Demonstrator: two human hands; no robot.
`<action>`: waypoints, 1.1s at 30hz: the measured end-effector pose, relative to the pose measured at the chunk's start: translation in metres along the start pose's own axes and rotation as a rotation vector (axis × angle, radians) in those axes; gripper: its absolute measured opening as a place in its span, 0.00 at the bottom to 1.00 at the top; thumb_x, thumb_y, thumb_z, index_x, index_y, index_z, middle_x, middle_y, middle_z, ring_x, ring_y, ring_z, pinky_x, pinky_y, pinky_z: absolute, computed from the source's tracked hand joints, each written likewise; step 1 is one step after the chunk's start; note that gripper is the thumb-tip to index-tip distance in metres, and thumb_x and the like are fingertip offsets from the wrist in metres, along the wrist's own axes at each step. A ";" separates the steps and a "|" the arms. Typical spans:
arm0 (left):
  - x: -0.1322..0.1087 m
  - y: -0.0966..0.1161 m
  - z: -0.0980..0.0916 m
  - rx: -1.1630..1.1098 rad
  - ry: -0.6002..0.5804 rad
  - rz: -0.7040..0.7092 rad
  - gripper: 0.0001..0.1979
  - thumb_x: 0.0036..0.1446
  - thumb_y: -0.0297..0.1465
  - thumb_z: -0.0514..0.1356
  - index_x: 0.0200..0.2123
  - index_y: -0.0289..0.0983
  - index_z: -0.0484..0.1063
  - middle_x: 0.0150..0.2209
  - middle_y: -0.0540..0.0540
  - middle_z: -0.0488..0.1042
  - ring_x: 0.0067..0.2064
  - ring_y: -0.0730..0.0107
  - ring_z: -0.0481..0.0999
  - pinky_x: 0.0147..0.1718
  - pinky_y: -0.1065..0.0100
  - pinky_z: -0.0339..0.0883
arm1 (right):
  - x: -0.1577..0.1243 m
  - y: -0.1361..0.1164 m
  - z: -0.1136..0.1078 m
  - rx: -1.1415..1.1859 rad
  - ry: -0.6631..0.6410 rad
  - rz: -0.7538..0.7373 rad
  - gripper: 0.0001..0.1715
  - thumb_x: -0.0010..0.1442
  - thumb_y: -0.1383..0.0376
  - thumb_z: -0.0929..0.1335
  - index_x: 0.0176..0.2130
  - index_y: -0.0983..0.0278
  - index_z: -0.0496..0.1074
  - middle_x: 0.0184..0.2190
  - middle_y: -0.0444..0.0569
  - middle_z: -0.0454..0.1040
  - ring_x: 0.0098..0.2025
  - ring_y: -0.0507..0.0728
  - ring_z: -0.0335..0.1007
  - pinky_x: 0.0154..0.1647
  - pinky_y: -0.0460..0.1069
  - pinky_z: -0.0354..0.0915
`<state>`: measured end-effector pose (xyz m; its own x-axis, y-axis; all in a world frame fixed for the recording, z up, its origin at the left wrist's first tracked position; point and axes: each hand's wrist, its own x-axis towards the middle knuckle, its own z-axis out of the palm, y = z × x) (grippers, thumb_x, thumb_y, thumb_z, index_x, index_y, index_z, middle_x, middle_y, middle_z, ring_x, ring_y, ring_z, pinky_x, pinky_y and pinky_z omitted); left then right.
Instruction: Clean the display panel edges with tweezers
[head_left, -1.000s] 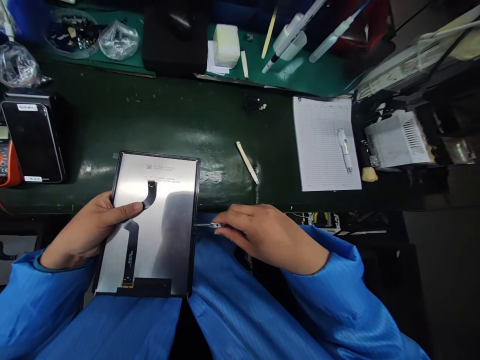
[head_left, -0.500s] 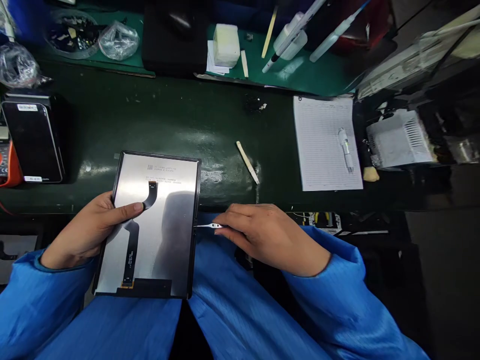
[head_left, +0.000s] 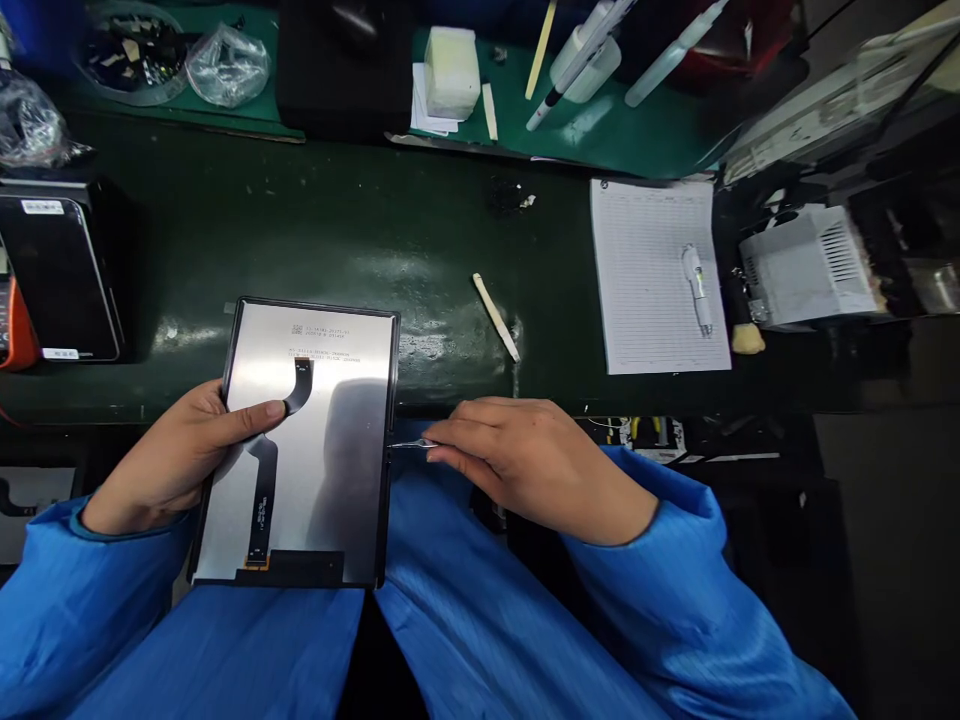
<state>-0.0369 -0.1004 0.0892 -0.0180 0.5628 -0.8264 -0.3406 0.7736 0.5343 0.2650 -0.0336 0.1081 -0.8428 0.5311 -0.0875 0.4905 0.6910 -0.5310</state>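
Observation:
My left hand (head_left: pixel 184 450) grips the left edge of a tablet screen panel (head_left: pixel 330 480), its thumb pressed on the silvery back beside a black flex cable (head_left: pixel 262 500). The panel is tilted above my lap, with its dark frame around the edge. From the right, my right hand (head_left: pixel 525 460) pinches slim metal tweezers (head_left: pixel 411 444). Their tip meets the panel's right edge; whether it goes under the frame I cannot tell. The fingers of my left hand behind the panel are hidden.
On the dark green bench lie a wooden stick (head_left: pixel 495 318) and a lined paper sheet (head_left: pixel 652 300) with a pen (head_left: pixel 697 292). A boxed phone (head_left: pixel 56 270) stands at left. The raised shelf holds a white foam block (head_left: pixel 451 75) and a bowl of small parts (head_left: pixel 131 60).
My hands and the panel stay nearly in place. The tweezers have turned slightly in my right hand, their tip still at the panel's right edge. The view has shifted a little.

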 end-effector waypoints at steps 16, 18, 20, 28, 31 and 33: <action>-0.006 0.003 0.006 0.010 -0.007 0.011 0.24 0.39 0.35 0.79 0.39 0.35 0.77 0.34 0.44 0.82 0.29 0.62 0.82 0.26 0.69 0.79 | 0.001 -0.001 0.000 -0.018 -0.040 0.017 0.16 0.72 0.60 0.64 0.42 0.63 0.79 0.29 0.46 0.79 0.31 0.53 0.76 0.33 0.47 0.68; -0.005 0.003 0.005 0.008 0.000 0.011 0.23 0.39 0.35 0.79 0.38 0.35 0.77 0.33 0.45 0.82 0.28 0.64 0.82 0.26 0.69 0.79 | 0.001 -0.002 0.001 -0.006 -0.041 0.032 0.15 0.72 0.60 0.64 0.43 0.63 0.79 0.30 0.46 0.80 0.31 0.53 0.76 0.33 0.47 0.68; -0.004 0.002 0.005 0.002 0.020 -0.004 0.23 0.39 0.35 0.79 0.37 0.35 0.78 0.33 0.45 0.82 0.28 0.64 0.81 0.26 0.69 0.79 | 0.001 -0.002 0.001 0.024 -0.050 0.058 0.13 0.70 0.61 0.66 0.48 0.63 0.77 0.35 0.47 0.82 0.33 0.54 0.78 0.35 0.47 0.70; -0.004 0.004 0.007 0.015 0.004 0.001 0.23 0.40 0.35 0.79 0.39 0.36 0.78 0.35 0.44 0.82 0.29 0.62 0.82 0.27 0.69 0.79 | 0.001 0.001 -0.002 0.021 -0.054 0.026 0.13 0.71 0.61 0.65 0.45 0.63 0.78 0.33 0.47 0.80 0.33 0.53 0.77 0.34 0.46 0.69; -0.003 0.004 0.008 0.014 0.009 0.005 0.22 0.40 0.35 0.79 0.38 0.35 0.78 0.35 0.44 0.82 0.28 0.62 0.82 0.27 0.68 0.79 | 0.002 0.002 0.000 0.017 -0.038 0.017 0.14 0.71 0.61 0.64 0.43 0.63 0.79 0.32 0.47 0.80 0.34 0.54 0.78 0.36 0.47 0.70; -0.002 0.004 0.008 0.003 0.016 -0.001 0.23 0.38 0.35 0.79 0.37 0.35 0.78 0.34 0.44 0.82 0.27 0.62 0.82 0.27 0.67 0.80 | 0.002 0.001 0.001 0.027 -0.037 0.025 0.14 0.71 0.61 0.64 0.45 0.63 0.79 0.33 0.47 0.81 0.33 0.54 0.78 0.35 0.47 0.71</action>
<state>-0.0308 -0.0958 0.0946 -0.0327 0.5571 -0.8298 -0.3380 0.7751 0.5338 0.2637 -0.0321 0.1064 -0.8382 0.5291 -0.1321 0.5059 0.6639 -0.5507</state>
